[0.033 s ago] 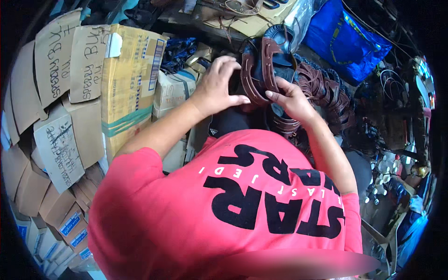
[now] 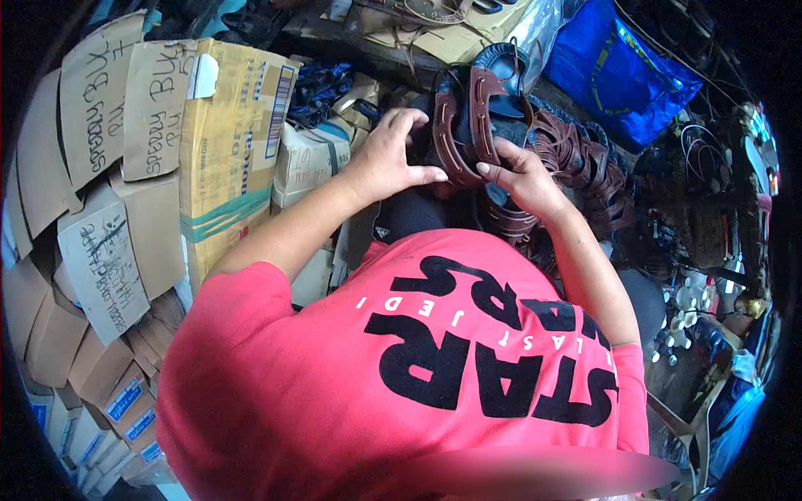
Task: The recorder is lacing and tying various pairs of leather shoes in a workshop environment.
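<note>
A curved, U-shaped brown leather shoe upper [image 2: 484, 113] with pale stitches along its band stands upright in front of me. My right hand [image 2: 526, 179] pinches its lower right side, the thumb lying on the outer face. At the left side of the upper is my left hand [image 2: 386, 159], thumb and fingers apart in a wide curve. Its thumb tip reaches the upper's lower left edge; whether the fingertips touch cannot be made out. Behind the upper sits a glossy black shoe-shaped piece [image 2: 499, 63]. More brown stitched uppers [image 2: 576, 150] are bunched to the right of my right hand.
Cardboard boxes [image 2: 154, 108] and a yellow carton with green tape [image 2: 221, 159] are stacked along the left. A blue bag [image 2: 622, 79] lies at the far right. Small white bottles [image 2: 687, 305] crowd the right side. Flat cardboard [image 2: 459, 37] lies on the bench at the back.
The fingers of my left hand have dipped slightly. My right hand keeps its pinch on the shoe upper.
</note>
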Action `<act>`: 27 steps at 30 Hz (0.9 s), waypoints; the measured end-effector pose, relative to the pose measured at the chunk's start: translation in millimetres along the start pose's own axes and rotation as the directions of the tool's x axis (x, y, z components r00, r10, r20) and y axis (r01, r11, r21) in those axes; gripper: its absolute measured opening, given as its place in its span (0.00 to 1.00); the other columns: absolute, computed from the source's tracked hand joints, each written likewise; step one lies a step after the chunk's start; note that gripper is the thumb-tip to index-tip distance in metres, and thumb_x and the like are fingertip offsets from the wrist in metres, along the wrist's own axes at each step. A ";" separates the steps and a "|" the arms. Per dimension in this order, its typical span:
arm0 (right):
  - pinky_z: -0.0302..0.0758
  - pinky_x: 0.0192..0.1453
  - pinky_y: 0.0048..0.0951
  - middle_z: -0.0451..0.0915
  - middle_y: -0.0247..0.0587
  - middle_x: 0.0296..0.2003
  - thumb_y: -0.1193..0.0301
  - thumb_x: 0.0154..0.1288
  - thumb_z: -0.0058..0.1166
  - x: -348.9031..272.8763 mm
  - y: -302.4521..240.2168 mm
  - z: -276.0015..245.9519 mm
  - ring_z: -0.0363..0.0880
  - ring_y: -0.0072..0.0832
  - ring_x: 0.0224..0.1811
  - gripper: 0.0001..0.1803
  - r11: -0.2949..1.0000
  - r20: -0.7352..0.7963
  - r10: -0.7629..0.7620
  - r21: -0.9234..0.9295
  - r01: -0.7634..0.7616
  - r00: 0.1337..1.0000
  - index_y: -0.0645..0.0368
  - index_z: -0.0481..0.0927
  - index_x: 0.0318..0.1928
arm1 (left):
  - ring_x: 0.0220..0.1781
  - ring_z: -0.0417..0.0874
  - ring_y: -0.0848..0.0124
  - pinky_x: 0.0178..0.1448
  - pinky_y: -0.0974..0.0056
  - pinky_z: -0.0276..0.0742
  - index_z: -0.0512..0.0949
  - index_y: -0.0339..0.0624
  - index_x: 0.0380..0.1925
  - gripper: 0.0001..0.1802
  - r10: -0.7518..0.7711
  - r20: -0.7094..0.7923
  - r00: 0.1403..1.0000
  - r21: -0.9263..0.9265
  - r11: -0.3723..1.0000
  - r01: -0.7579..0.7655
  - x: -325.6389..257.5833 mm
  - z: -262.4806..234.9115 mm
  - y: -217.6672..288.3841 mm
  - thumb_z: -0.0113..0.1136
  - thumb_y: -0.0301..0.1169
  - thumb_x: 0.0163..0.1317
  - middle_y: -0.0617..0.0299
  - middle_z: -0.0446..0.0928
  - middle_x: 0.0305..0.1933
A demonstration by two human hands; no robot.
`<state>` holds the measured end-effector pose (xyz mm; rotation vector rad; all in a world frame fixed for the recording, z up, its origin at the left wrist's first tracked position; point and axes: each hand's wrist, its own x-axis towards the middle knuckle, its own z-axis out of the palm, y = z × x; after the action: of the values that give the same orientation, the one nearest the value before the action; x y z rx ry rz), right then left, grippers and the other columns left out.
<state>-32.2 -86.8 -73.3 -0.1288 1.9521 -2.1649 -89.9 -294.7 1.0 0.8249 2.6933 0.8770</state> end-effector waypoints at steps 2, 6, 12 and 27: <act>0.67 0.52 0.23 0.78 0.35 0.38 0.75 0.60 0.52 -5.7 0.3 -2.8 0.71 0.18 0.44 0.14 0.998 0.071 -0.062 -0.028 0.064 0.996 0.62 0.74 0.47 | 0.36 0.76 0.72 0.41 0.67 0.73 0.70 0.41 0.41 0.28 -0.057 0.064 0.996 -0.096 0.993 0.063 -1.5 4.5 -9.0 0.73 0.35 0.39 0.59 0.74 0.38; 0.67 0.52 0.23 0.77 0.36 0.41 0.72 0.56 0.58 -11.5 -4.5 5.0 0.71 0.19 0.44 0.20 0.994 0.099 -0.044 -0.095 0.053 0.994 0.61 0.72 0.49 | 0.31 0.80 0.66 0.37 0.66 0.76 0.72 0.37 0.35 0.25 -0.002 0.027 1.000 -0.210 0.978 0.007 -3.7 11.6 -13.1 0.72 0.36 0.39 0.55 0.78 0.31; 0.66 0.54 0.38 0.77 0.44 0.40 0.67 0.45 0.64 1.6 -2.6 21.4 0.73 0.46 0.45 0.24 0.857 0.140 -0.156 -0.473 0.205 0.978 0.57 0.73 0.45 | 0.32 0.78 0.71 0.39 0.67 0.74 0.76 0.37 0.30 0.15 0.213 -0.005 0.977 -0.099 0.972 -0.212 29.6 -7.6 -6.4 0.62 0.39 0.53 0.59 0.77 0.30; 0.62 0.52 0.41 0.79 0.35 0.32 0.67 0.47 0.63 -29.3 -11.0 10.3 0.74 0.31 0.41 0.15 0.640 0.118 -0.188 -0.738 0.213 0.975 0.52 0.79 0.39 | 0.39 0.71 0.74 0.48 0.68 0.67 0.70 0.42 0.33 0.20 -0.300 0.099 0.949 -0.727 0.630 0.275 99.3 40.6 -21.0 0.52 0.49 0.60 0.63 0.71 0.34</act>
<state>-2.8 -89.2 -58.7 -0.5313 2.7990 -1.2691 -167.7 -233.2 -45.1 0.1755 2.0570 1.7041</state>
